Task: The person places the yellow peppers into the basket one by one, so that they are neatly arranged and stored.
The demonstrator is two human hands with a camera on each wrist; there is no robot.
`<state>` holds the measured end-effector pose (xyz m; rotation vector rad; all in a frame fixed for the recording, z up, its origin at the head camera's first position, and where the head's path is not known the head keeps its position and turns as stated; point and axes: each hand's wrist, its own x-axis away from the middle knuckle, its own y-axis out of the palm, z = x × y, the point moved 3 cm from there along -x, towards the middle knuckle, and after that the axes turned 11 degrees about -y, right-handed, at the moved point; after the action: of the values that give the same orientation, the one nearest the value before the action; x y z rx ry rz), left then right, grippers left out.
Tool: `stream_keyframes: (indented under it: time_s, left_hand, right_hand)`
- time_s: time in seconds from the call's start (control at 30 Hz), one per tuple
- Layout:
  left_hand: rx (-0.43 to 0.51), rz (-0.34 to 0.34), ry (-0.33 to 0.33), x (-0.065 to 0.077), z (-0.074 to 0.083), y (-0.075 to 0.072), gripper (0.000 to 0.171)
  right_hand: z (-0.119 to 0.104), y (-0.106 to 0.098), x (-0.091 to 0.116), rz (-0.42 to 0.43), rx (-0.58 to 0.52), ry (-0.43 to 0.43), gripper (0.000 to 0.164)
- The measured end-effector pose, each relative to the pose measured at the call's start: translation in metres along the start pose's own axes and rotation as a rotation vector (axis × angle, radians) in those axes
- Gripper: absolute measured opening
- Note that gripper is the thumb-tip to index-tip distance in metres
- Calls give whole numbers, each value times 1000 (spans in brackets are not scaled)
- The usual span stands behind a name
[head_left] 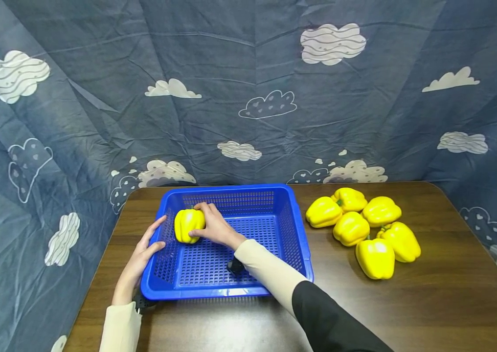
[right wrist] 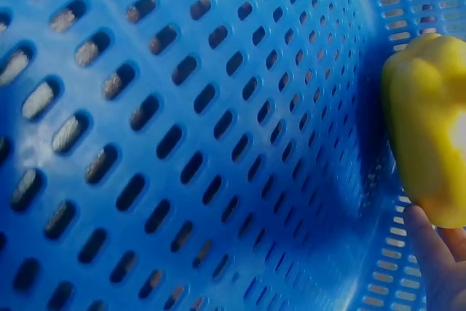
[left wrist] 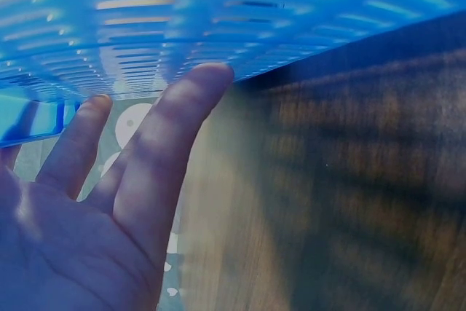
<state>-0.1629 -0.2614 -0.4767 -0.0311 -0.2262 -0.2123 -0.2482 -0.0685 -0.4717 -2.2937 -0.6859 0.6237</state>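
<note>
My right hand (head_left: 217, 226) holds a yellow bell pepper (head_left: 185, 226) inside the blue plastic basket (head_left: 231, 292), near its left wall. In the right wrist view, the fingertips touch the lower end of the bell pepper (right wrist: 429, 132), above the slotted basket floor (right wrist: 218, 143). My left hand (head_left: 139, 259) is at the left side of the basket, with its fingers at the rim. Seen from the left wrist, that hand (left wrist: 109, 202) has extended fingers close against the outside of the slotted wall (left wrist: 138, 27).
Several more yellow bell peppers (head_left: 350, 229) lie in a group on the brown wooden table (head_left: 336, 313), right of the basket. Behind the table hangs a blue-grey cloth (head_left: 231, 58) with a cloud print.
</note>
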Motion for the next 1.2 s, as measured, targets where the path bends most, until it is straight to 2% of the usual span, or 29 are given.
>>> stream_keyframes:
  time_s: [0.47,0.77,1.07,1.2]
  left_hand:
    - [-2,6,13,0,-2,-2,61]
    - [8,-1,-10,0,-2,2,61]
    - [3,9,-10,0,-2,2,61]
    - [-6,15,-14,1,-1,2,61]
  right_hand:
    - [2,-9,4,-32,9,8,58]
    - [0,-5,3,-13,-11,-55,49]
    - [-1,-9,3,-50,-14,-33,50]
    - [-2,-14,3,-29,-4,-43,51]
